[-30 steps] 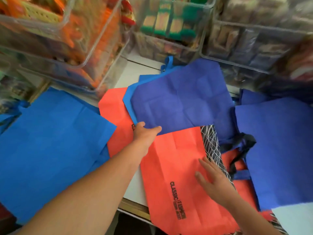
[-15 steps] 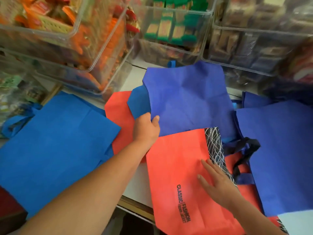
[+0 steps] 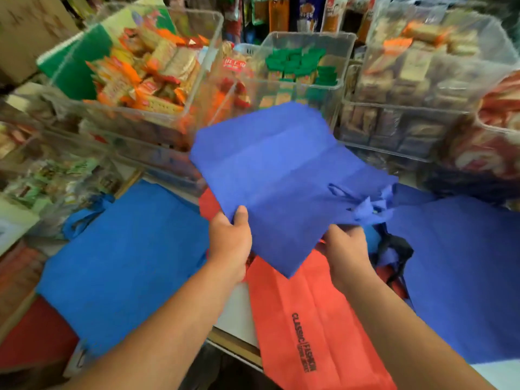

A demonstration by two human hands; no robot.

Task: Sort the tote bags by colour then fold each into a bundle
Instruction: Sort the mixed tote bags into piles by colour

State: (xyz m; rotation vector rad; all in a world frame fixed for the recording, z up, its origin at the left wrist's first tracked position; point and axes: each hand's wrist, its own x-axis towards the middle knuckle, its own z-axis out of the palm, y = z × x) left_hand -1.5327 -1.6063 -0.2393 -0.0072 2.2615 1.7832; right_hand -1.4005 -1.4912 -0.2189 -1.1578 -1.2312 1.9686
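- Leave the orange-red tote bag (image 3: 304,319) flat on the desk (image 3: 233,313).
- Pinching with left hand (image 3: 230,240) and right hand (image 3: 347,251) fingers (image 3: 241,218) along near edge of violet-blue tote bag (image 3: 281,175), lifted above desk; pull taut.
- Lay squarely on matching violet-blue pile (image 3: 464,277), right.
- Avoid clear snack bins (image 3: 309,35) beyond.

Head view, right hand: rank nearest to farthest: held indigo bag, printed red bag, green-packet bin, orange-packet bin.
1. indigo bag: gripped by the right hand.
2. printed red bag: just below, lying flat.
3. green-packet bin: behind, centre.
4. orange-packet bin: back left.
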